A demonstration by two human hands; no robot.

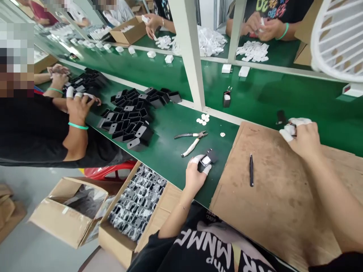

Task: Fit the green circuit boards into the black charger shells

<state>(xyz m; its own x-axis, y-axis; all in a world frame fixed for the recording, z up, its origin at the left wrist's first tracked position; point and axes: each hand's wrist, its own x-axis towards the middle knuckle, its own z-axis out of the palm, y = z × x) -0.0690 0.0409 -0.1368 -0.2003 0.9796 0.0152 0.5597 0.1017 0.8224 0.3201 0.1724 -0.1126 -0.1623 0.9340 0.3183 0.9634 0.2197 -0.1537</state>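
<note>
Prob. case-handling step: L hand [196, 173] curled round black case [206, 160]; R hand [304, 136] bent nr blurred black pc [280, 117], grip can't tell. Next prob. needs steady hold.

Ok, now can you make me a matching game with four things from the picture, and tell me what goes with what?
Things:
1. tweezers
2. pliers
3. camera wearer's left hand
4. group of small white discs

Places and states:
A. holding a small black and white piece
B. on the green table, near the foot of the white post
C. lying on the brown cardboard sheet
D. lying with two handles spread apart

Right pairs: 1-C, 2-D, 3-A, 4-B
</note>
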